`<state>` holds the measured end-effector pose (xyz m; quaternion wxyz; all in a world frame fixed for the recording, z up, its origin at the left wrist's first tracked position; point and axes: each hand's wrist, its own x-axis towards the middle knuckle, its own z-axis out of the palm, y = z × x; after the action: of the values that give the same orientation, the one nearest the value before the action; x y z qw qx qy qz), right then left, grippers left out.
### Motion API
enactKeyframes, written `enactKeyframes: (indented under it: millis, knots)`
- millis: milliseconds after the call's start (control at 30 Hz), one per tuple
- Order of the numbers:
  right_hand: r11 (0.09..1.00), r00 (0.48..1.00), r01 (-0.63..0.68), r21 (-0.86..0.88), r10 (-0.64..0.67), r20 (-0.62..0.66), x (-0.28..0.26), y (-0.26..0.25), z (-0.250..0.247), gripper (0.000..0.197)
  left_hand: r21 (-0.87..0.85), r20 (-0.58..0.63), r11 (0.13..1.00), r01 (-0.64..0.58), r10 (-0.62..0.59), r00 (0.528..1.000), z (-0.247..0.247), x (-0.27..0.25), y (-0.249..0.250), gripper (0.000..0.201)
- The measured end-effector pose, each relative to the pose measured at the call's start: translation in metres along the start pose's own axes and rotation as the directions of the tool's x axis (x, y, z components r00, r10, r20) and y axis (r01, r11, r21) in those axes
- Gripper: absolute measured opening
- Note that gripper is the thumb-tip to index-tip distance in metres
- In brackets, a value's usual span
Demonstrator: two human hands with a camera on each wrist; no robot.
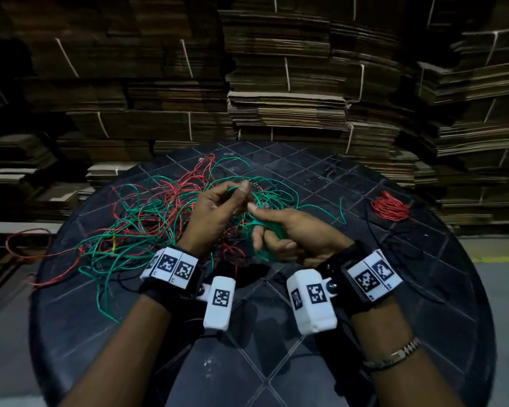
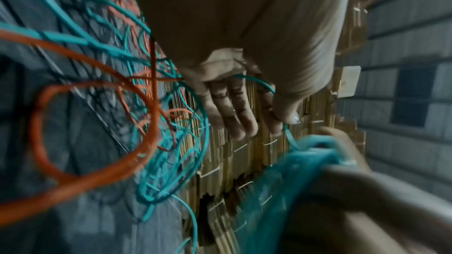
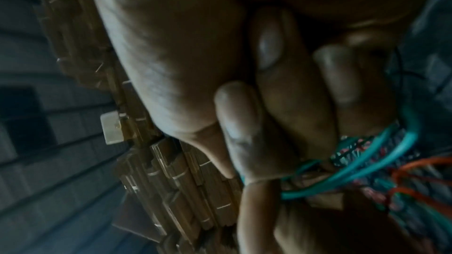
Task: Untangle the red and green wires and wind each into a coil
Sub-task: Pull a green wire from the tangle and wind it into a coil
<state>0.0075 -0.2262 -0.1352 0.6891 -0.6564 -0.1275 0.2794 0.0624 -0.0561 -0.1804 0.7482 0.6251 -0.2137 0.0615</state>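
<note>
A loose tangle of red wire (image 1: 185,183) and green wire (image 1: 135,239) sprawls over the left half of the round dark table (image 1: 423,289). My right hand (image 1: 279,236) grips a small bundle of green wire loops (image 1: 272,229), its forefinger pointing left. My left hand (image 1: 232,192) is raised above the tangle and pinches a green strand (image 2: 289,136) between thumb and forefinger; the strand runs to the bundle. In the right wrist view my curled fingers (image 3: 244,123) close over green loops (image 3: 367,163). A finished red coil (image 1: 390,206) lies at the table's right.
Stacks of flattened cardboard (image 1: 276,83) rise like a wall behind the table. Part of the red wire (image 1: 21,245) hangs over the table's left edge. The near half of the table carries no wire.
</note>
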Motion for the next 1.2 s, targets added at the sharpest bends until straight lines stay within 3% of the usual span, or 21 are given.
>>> enactKeyframes:
  millis: [100, 167, 233, 333, 400, 467, 567, 633, 700, 833, 867, 933, 1033, 1067, 1100, 1200]
  knots:
    - [0.965, 0.991, 0.133, 0.228, -0.131, -0.024, -0.009, -0.007, -0.008, 0.061, -0.090, -0.008, 0.992, 0.088, -0.089, 0.996, 0.003, 0.000, 0.001, 0.036]
    - [0.865, 0.949, 0.303, 0.401, -0.312, -0.044, -0.017, -0.011, -0.017, 0.062, -0.078, 0.014, 0.986, 0.149, -0.148, 0.989, 0.002, 0.002, -0.002, 0.050]
    - [0.699, 0.865, 0.433, 0.569, -0.500, -0.043, -0.022, -0.014, -0.030, 0.058, -0.010, 0.015, 0.987, 0.158, -0.157, 0.987, 0.001, 0.002, -0.004, 0.058]
    - [0.324, 0.680, 0.448, 0.834, -0.729, -0.082, -0.024, -0.013, -0.054, 0.052, 0.086, 0.014, 0.986, 0.145, -0.147, 0.989, 0.002, 0.001, -0.007, 0.060]
    - [0.112, 0.624, 0.469, 0.876, -0.744, -0.238, -0.027, -0.011, -0.069, 0.054, 0.119, 0.042, 0.977, 0.179, -0.185, 0.982, 0.004, -0.001, -0.007, 0.058]
    - [0.037, 0.622, 0.614, 0.788, -0.638, -0.454, -0.032, -0.013, -0.081, 0.048, 0.136, 0.053, 0.975, 0.179, -0.187, 0.981, 0.004, -0.001, -0.006, 0.055]
    - [0.127, 0.598, 0.774, 0.620, -0.469, -0.650, -0.036, -0.013, -0.095, 0.036, 0.178, 0.139, 0.984, 0.026, -0.051, 0.989, 0.004, -0.004, 0.000, 0.047]
    - [0.233, 0.621, 0.773, 0.590, -0.467, -0.630, -0.030, -0.008, -0.097, 0.032, 0.202, 0.231, 0.978, -0.054, 0.006, 0.973, 0.004, -0.007, 0.003, 0.037]
    - [0.382, 0.639, 0.769, 0.512, -0.442, -0.630, -0.019, -0.002, -0.093, 0.051, 0.148, 0.291, 0.987, -0.066, 0.020, 0.957, 0.004, -0.010, 0.006, 0.030]
    - [0.662, 0.609, 0.716, 0.223, -0.436, -0.662, 0.005, 0.002, -0.063, 0.033, 0.010, 0.355, 0.994, -0.113, 0.102, 0.929, 0.002, -0.011, 0.009, 0.034]
    - [0.733, 0.636, 0.663, 0.152, -0.445, -0.631, 0.009, 0.002, -0.054, 0.034, -0.028, 0.360, 0.991, -0.128, 0.129, 0.924, 0.002, -0.011, 0.011, 0.035]
    - [0.863, 0.750, 0.502, 0.046, -0.409, -0.519, 0.015, 0.004, -0.042, 0.038, -0.131, 0.325, 0.982, -0.136, 0.172, 0.930, 0.002, -0.013, 0.015, 0.034]
    - [0.974, 0.931, 0.225, -0.018, -0.220, -0.292, 0.011, 0.006, -0.022, 0.029, -0.233, 0.202, 0.960, -0.152, 0.201, 0.959, 0.000, -0.010, 0.020, 0.028]
    - [0.987, 0.966, 0.163, -0.001, -0.160, -0.205, 0.009, 0.007, -0.016, 0.031, -0.227, 0.148, 0.958, -0.173, 0.209, 0.967, -0.002, -0.008, 0.019, 0.027]
    - [0.994, 0.986, 0.109, -0.011, -0.110, -0.128, 0.009, 0.008, -0.012, 0.046, -0.211, 0.088, 0.960, -0.184, 0.206, 0.975, -0.004, -0.005, 0.017, 0.027]
    - [0.999, 0.999, 0.030, -0.040, -0.029, 0.036, 0.009, 0.007, 0.000, 0.084, -0.072, -0.076, 0.983, -0.170, 0.164, 0.983, -0.006, 0.001, 0.010, 0.028]
